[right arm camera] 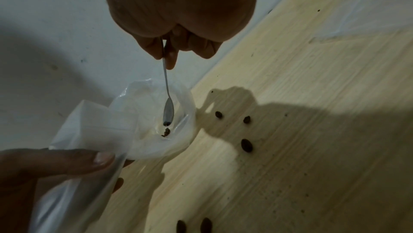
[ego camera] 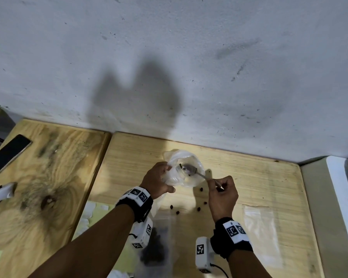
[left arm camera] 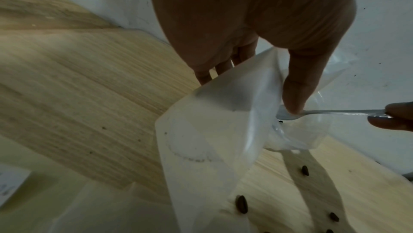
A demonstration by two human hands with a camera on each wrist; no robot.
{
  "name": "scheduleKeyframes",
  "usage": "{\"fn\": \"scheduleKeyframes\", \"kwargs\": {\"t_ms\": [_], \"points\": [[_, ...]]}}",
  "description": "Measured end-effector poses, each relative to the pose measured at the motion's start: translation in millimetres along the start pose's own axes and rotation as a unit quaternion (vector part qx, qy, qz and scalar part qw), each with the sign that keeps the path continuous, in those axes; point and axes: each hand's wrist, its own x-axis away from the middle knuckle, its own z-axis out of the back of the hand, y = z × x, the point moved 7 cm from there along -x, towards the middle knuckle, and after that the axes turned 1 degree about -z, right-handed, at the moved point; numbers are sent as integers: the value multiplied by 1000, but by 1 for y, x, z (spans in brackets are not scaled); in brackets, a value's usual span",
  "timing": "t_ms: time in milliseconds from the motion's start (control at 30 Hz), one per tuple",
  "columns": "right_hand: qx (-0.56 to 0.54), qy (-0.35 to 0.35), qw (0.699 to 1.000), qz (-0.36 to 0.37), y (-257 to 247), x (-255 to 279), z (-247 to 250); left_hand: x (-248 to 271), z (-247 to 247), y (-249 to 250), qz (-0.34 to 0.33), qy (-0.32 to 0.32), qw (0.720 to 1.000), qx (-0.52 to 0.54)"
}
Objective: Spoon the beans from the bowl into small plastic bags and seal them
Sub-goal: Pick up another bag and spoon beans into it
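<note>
Wall-edged table, spoon inside held-open bag

- Plastic bag: clear, crumpled, mouth open, lifted off table.
- Spoon: metal, bowl inside bag mouth.
- Beans: dark, scattered on table.

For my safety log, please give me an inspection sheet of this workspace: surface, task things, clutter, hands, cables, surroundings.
Surface: wooden table, marked and stained.
Job's things: open plastic bag; spoon bowl inside its mouth; a few beans in bag; flat empty bag on the right; blurred container of beans near the body.
Clutter: loose beans spilled on table; phone at left.
Hands: left hand grips the bag's edge; right hand pinches the spoon handle.
Cables: thin cable from the right wrist camera.
Surroundings: scuffed white wall.
</note>
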Motion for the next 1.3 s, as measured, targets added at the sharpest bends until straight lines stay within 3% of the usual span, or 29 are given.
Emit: {"fn": "scheduleKeyframes", "kwargs": {"t_ms": [167,300,567,967,1300], "points": [[3,-12,999,-41,7,-4,-6,-1,-1,1,-5,0,1000,3],[14,-6,993,-119,22,-9,-15,-1,-3,0,-2,-6,1000,5],[-68,46,960,-269,52,-8,-26,0,-7,3,5,-37,999,0],[-79,34,962,-261,63,-12,-38,5,-1,2,53,-106,993,25],[-101,13,965,-242,74,-20,-29,4,3,1,73,-77,993,54]]}}
